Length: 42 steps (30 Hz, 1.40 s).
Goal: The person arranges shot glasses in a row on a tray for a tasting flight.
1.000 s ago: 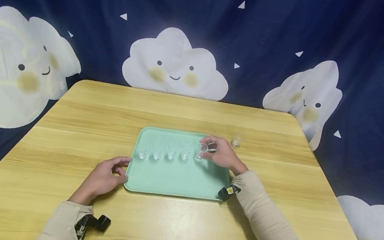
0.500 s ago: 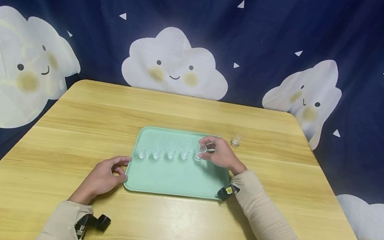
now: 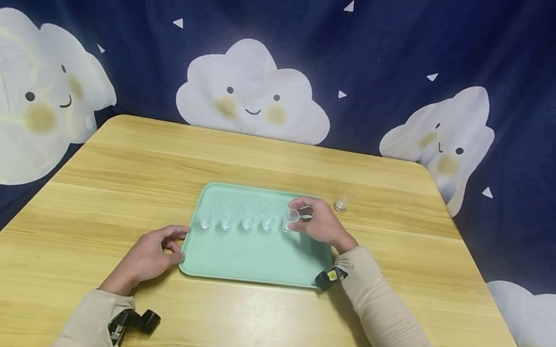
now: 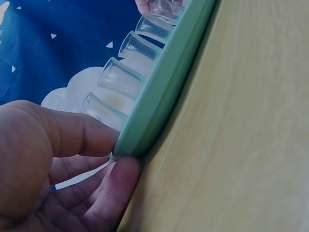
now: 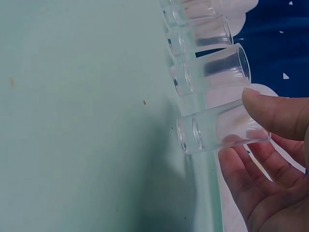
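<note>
A pale green tray lies on the wooden table, bearing a row of small clear shot glasses. My left hand is at the tray's left edge; in the left wrist view its fingers pinch the rim. With thumb and fingertips, my right hand holds the rightmost shot glass of the row. That glass stands upright on the tray, its upper part between thumb and fingers in the right wrist view. All the glasses look clear, with no visible contents.
Another shot glass stands on the table just beyond the tray's back right corner. A dark blue curtain with printed clouds hangs behind the table.
The held glass has shifted very slightly to the left with my right hand. My left hand stays at the tray's edge, and the other glasses have not moved.
</note>
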Motion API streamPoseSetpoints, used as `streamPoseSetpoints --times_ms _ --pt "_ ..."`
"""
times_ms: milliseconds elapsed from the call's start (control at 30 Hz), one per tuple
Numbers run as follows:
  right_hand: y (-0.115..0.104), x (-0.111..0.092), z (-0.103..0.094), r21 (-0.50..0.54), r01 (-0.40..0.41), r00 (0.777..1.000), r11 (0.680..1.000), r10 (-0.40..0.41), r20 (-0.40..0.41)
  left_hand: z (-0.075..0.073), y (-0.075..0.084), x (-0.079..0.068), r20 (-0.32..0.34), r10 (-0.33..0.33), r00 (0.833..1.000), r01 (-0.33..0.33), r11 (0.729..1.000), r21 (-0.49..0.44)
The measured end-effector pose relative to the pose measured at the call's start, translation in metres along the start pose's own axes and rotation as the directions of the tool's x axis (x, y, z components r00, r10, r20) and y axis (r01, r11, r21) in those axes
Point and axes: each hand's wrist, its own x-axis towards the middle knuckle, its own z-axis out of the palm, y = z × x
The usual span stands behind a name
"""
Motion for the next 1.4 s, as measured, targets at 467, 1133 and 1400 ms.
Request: streamPoseSetpoints --times_ms 467,1133,1400 --pt "-0.008 0.0 -0.016 0.071 0.031 1.0 0.997 -0.031 -0.004 -0.001 0.0 0.0 0.0 0.005 1.0 -0.005 1.0 0.003" --pt "0.011 -0.005 -0.077 0.216 0.065 0.951 0.974 0.005 -0.309 0.001 -0.002 0.0 0.0 0.002 1.0 -0.002 1.0 0.012" --pt "0.028 -0.007 -0.094 0.199 0.028 0.911 0.98 0.057 -0.409 0.001 -0.001 0.0 0.0 0.003 1.0 -0.003 1.0 0.008"
